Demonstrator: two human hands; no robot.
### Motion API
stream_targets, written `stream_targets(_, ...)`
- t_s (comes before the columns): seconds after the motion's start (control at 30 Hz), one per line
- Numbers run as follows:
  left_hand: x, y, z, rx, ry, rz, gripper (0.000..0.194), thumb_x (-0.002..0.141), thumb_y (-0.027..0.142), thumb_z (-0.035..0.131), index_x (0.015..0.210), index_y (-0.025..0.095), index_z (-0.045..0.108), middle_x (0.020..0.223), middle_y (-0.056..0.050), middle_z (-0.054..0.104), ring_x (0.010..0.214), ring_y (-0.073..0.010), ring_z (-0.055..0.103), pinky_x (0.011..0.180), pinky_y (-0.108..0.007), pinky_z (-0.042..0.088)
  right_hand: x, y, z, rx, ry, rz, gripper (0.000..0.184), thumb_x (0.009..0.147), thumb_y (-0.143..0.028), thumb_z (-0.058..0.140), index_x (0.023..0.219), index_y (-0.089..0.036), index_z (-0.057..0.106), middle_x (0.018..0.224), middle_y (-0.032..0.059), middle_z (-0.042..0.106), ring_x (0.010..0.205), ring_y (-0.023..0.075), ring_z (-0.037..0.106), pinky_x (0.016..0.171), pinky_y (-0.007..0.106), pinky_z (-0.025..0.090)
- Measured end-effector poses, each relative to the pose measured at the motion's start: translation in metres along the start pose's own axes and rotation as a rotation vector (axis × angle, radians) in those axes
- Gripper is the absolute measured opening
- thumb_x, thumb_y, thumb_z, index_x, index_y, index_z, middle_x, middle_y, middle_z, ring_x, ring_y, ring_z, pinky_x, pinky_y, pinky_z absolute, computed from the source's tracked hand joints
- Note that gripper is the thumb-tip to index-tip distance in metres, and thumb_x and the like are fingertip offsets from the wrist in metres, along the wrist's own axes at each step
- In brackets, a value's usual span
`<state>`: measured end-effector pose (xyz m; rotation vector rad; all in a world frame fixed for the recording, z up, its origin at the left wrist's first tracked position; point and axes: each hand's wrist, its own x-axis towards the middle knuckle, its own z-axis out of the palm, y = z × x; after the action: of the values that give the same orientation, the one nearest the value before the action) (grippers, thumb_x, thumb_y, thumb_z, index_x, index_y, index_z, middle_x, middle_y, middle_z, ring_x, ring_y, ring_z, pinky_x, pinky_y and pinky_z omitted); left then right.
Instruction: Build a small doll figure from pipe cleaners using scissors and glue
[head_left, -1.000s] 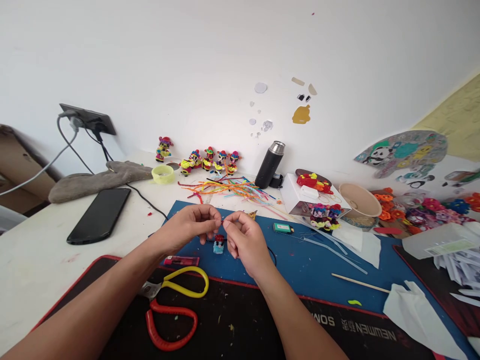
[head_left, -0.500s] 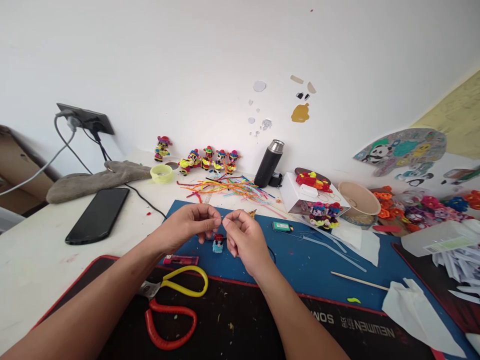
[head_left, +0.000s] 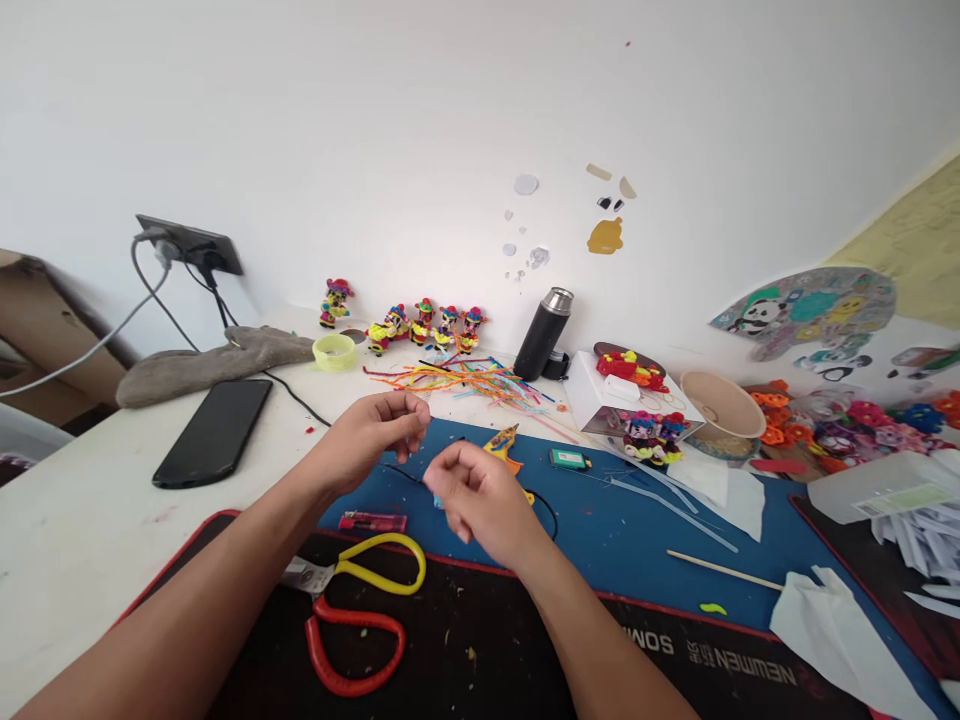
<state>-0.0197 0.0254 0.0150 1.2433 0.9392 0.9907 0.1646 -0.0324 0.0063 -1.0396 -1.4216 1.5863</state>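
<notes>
My left hand (head_left: 375, 432) hovers over the back edge of the blue mat (head_left: 622, 520), thumb and fingers pinched together on something too thin to make out. My right hand (head_left: 474, 497) is lower and nearer to me, slightly blurred. Its fingers curl down over a small blue and red figure (head_left: 434, 501), of which only a blue edge shows. The hands are a short gap apart. A yellow glue gun (head_left: 504, 443) lies just behind the right hand. A red lighter (head_left: 373, 521) lies below the left hand.
Scissors with yellow and red handles (head_left: 360, 610) lie on the black mat (head_left: 675, 660). Left is a phone (head_left: 214, 432). At the back are loose pipe cleaners (head_left: 465, 378), a row of figures (head_left: 420, 325), a flask (head_left: 544, 333), a white box (head_left: 600, 395) and a bowl (head_left: 720, 405). A wooden stick (head_left: 724, 570) lies on the right.
The hands, which met fingertip to fingertip above the small figure, have parted. My right hand dropped down onto the figure and my left hand lifted slightly. The view shifted a little.
</notes>
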Motion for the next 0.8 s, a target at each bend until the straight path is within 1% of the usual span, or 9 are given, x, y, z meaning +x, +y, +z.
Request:
stream_targets(0.07, 0.002, 0.000, -0.003, -0.024, 0.022, 0.002, 0.031, 0.075, 0.045, 0.082, 0.078, 0.019, 0.066, 0.068, 0.002, 0.062, 0.058, -0.0115, 0.054, 0.052, -0.021, 0.044, -0.007, -0.002, 0.012, -0.149, -0.092, -0.003, 0.028, 0.093, -0.047, 0.070, 0.092, -0.019, 0.064, 0.065, -0.0067, 0.058, 0.046, 0.0075, 0.047, 0.047, 0.021, 0.035)
stream_targets(0.17, 0.004, 0.001, -0.004, -0.035, 0.044, -0.004, 0.034, 0.073, 0.047, 0.082, 0.077, 0.018, 0.065, 0.068, 0.002, 0.062, 0.058, -0.0119, 0.054, 0.051, -0.021, 0.042, -0.014, -0.003, 0.031, -0.514, -0.155, -0.117, 0.022, 0.091, -0.040, 0.077, 0.101, -0.021, 0.072, 0.077, -0.0036, 0.069, 0.068, 0.0119, 0.063, 0.064, 0.024, 0.042)
stream_targets(0.23, 0.004, 0.001, -0.004, -0.037, 0.052, -0.003, 0.035, 0.072, 0.049, 0.083, 0.075, 0.019, 0.065, 0.067, 0.002, 0.061, 0.058, -0.0119, 0.054, 0.051, -0.021, 0.042, -0.018, -0.001, 0.042, -0.720, -0.217, -0.166, 0.029, 0.088, -0.044, 0.081, 0.107, -0.023, 0.073, 0.078, -0.0033, 0.072, 0.071, 0.0146, 0.066, 0.067, 0.026, 0.043)
stream_targets(0.27, 0.004, 0.001, -0.004, -0.038, 0.053, -0.001, 0.035, 0.071, 0.049, 0.083, 0.075, 0.019, 0.064, 0.066, 0.002, 0.061, 0.058, -0.0119, 0.054, 0.051, -0.022, 0.042, -0.020, 0.001, 0.047, -0.815, -0.240, -0.194, 0.032, 0.088, -0.047, 0.081, 0.109, -0.024, 0.073, 0.082, -0.0020, 0.073, 0.076, 0.0170, 0.067, 0.069, 0.027, 0.044)
stream_targets(0.37, 0.003, 0.001, -0.004, -0.051, 0.044, 0.002, 0.034, 0.071, 0.048, 0.083, 0.074, 0.019, 0.064, 0.066, 0.003, 0.060, 0.058, -0.0121, 0.054, 0.051, -0.022, 0.043, -0.029, 0.008, 0.054, -1.046, -0.304, -0.275, 0.042, 0.089, -0.052, 0.078, 0.116, -0.021, 0.072, 0.103, 0.0058, 0.077, 0.096, 0.0253, 0.070, 0.082, 0.033, 0.050)
stream_targets(0.43, 0.003, 0.001, -0.004, -0.064, 0.034, 0.005, 0.033, 0.071, 0.047, 0.082, 0.074, 0.019, 0.064, 0.067, 0.003, 0.060, 0.058, -0.0122, 0.054, 0.051, -0.022, 0.043, -0.036, 0.014, 0.056, -1.165, -0.311, -0.283, 0.044, 0.091, -0.053, 0.074, 0.118, -0.018, 0.070, 0.111, 0.0103, 0.075, 0.106, 0.0299, 0.068, 0.090, 0.038, 0.052)
stream_targets(0.5, 0.003, 0.000, -0.005, -0.073, 0.024, 0.011, 0.033, 0.071, 0.047, 0.082, 0.074, 0.019, 0.064, 0.067, 0.003, 0.061, 0.058, -0.0123, 0.055, 0.051, -0.022, 0.043, -0.044, 0.020, 0.057, -1.246, -0.323, -0.285, 0.042, 0.093, -0.052, 0.073, 0.116, -0.017, 0.071, 0.113, 0.0118, 0.072, 0.108, 0.0315, 0.066, 0.095, 0.042, 0.053)
stream_targets(0.63, 0.004, -0.001, -0.006, -0.080, 0.024, 0.020, 0.033, 0.070, 0.047, 0.082, 0.075, 0.019, 0.065, 0.066, 0.003, 0.061, 0.058, -0.0123, 0.054, 0.051, -0.022, 0.042, -0.051, 0.027, 0.058, -1.311, -0.277, -0.277, 0.041, 0.093, -0.048, 0.074, 0.122, -0.019, 0.069, 0.111, 0.0108, 0.070, 0.108, 0.0322, 0.065, 0.096, 0.045, 0.054)
stream_targets(0.8, 0.006, -0.001, -0.007, -0.089, 0.032, 0.016, 0.034, 0.068, 0.047, 0.084, 0.073, 0.019, 0.065, 0.065, 0.003, 0.062, 0.057, -0.0123, 0.054, 0.050, -0.022, 0.042, -0.045, 0.020, 0.061, -1.315, -0.246, -0.262, 0.037, 0.095, -0.041, 0.070, 0.123, -0.017, 0.068, 0.117, 0.0123, 0.070, 0.109, 0.0312, 0.067, 0.096, 0.043, 0.055)
